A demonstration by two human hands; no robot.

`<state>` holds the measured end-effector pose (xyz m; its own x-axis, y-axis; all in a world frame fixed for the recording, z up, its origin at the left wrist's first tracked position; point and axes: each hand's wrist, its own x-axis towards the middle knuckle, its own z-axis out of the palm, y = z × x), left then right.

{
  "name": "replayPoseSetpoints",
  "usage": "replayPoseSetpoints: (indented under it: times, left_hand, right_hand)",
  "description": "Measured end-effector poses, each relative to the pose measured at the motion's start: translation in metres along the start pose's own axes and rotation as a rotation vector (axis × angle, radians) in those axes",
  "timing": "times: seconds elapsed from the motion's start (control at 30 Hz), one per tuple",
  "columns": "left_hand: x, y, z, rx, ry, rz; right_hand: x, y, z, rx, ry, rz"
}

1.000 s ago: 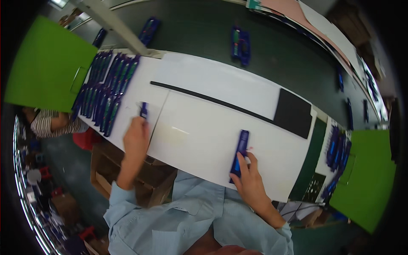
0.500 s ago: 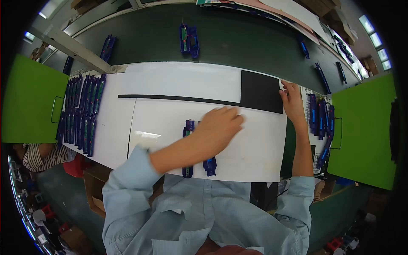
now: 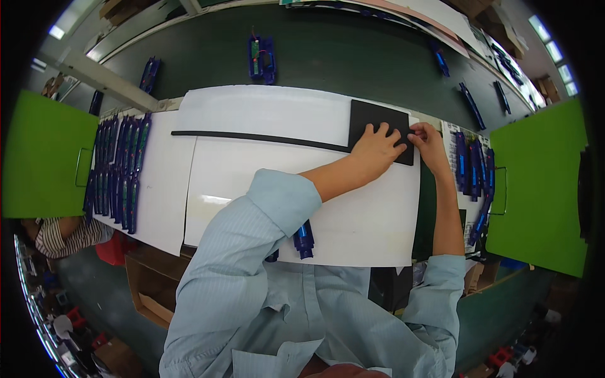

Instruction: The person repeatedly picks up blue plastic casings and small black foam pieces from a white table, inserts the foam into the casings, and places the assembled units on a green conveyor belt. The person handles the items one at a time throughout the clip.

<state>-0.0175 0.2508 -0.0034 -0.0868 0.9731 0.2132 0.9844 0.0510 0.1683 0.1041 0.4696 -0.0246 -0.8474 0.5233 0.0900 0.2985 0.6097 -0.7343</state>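
A black flat sheet (image 3: 360,120) lies at the far right of the white work surface (image 3: 359,214). My left hand (image 3: 378,151) rests across it with the fingers spread. At the sheet's right edge my right hand (image 3: 428,143) pinches, thumb and forefinger together on the edge. A long thin black strip (image 3: 258,136) runs left from the sheet's lower corner. In front of me lies a dark blue plastic housing (image 3: 304,239). Another blue piece (image 3: 272,257) is mostly hidden under my left sleeve.
Rows of blue housings with green boards (image 3: 129,170) stand at the left, more blue housings (image 3: 474,167) at the right. Green panels (image 3: 47,157) flank both sides. Beyond, a dark green bench (image 3: 340,50) bears an open blue housing (image 3: 262,60). A striped-sleeved person (image 3: 63,238) is at the left.
My left hand has moved right and away from me, onto the black sheet. My right hand has closed to a pinch at the sheet's edge. The view has shifted slightly.
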Motion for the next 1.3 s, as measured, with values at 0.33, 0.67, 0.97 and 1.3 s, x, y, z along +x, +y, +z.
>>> replayPoseSetpoints:
  times: [0.33,0.67,0.97,1.3]
  left_hand:
    - [-0.02,-0.021,-0.005,-0.306,0.115,-0.068]
    - [-0.272,0.099,-0.097,-0.178,0.275,-0.335]
    - [-0.294,0.111,-0.064,-0.108,0.213,-0.414]
    - [-0.293,0.108,-0.066,-0.118,0.211,-0.411]
  right_hand:
    - [-0.039,-0.067,-0.004,0.264,0.229,0.003]
    - [-0.132,-0.191,0.096,0.497,-0.715,0.011]
    - [-0.136,-0.211,0.123,0.39,-0.723,-0.007]
    - [-0.15,-0.214,0.139,0.232,-0.519,-0.124]
